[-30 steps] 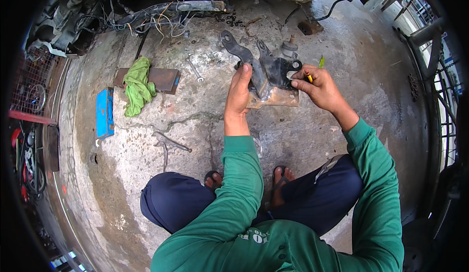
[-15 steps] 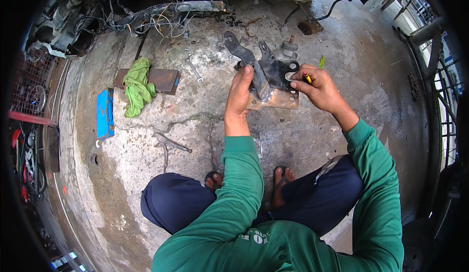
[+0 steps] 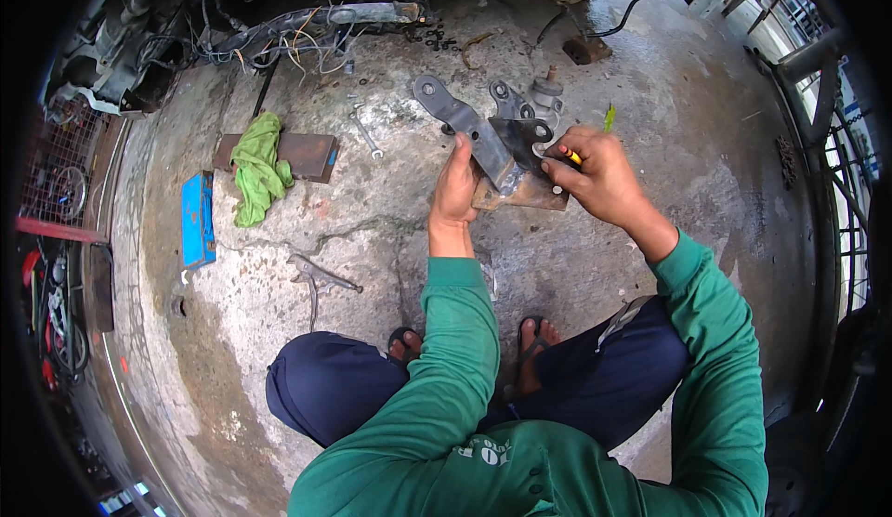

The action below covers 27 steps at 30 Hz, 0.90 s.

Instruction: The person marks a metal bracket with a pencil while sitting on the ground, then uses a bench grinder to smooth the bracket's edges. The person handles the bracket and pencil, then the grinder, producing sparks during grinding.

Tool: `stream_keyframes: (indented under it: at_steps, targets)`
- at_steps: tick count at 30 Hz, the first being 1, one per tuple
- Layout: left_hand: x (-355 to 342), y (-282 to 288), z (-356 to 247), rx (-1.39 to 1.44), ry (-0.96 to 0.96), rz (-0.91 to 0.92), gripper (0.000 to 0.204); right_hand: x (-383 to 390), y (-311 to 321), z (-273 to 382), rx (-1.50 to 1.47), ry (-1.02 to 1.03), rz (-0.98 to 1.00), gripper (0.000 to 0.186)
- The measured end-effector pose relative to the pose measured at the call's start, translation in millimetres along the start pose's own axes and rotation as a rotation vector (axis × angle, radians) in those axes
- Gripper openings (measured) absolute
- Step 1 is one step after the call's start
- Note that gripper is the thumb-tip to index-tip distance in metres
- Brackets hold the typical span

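Observation:
My left hand is closed on the left side of a welded metal bracket, its thumb pointing up. The bracket has a dark bent arm with a round eye, a black plate with holes, and a rusty lower plate. My right hand pinches a short yellow pencil-like stick with a reddish end. Its fingertips are at the bracket's right edge, by the black plate; they hide the stick's working tip. Just beyond the bracket is a grey round mount with an upright stud.
On the concrete floor to the left lie a spanner, locking pliers, a blue case, and a green cloth over a rusty steel block. Vehicle parts with loose wires span the far side. A metal frame stands right.
The bracket has tilted and shifted slightly left in my left hand, its black plate now seen more edge-on. My right hand has turned a little, with its fingers still at the bracket's right edge.

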State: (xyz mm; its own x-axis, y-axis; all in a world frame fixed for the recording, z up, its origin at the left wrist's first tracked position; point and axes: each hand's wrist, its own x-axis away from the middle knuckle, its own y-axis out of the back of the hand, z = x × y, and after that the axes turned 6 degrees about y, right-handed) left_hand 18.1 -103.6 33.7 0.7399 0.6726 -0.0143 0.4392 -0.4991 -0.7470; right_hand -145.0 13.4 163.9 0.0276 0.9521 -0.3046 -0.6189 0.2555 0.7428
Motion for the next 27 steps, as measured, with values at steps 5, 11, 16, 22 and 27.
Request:
stream_keyframes:
  at_steps: [5,11,16,22,27]
  targets:
    - [0,3,10,0.131,-0.055,0.081,0.082,3,-7,13,0.103,0.048,-0.004,0.018]
    - [2,9,23,0.064,-0.150,-0.031,0.065,4,-10,29,0.204,0.080,0.022,0.020]
    - [4,12,23,0.056,-0.143,-0.053,0.064,5,-9,36,0.205,0.071,0.033,0.023]
    - [2,10,23,0.122,-0.126,-0.044,0.062,5,-10,29,0.197,0.064,0.029,0.023]
    - [1,13,24,0.191,-0.099,0.059,0.077,3,-13,26,0.222,0.081,0.041,0.020]
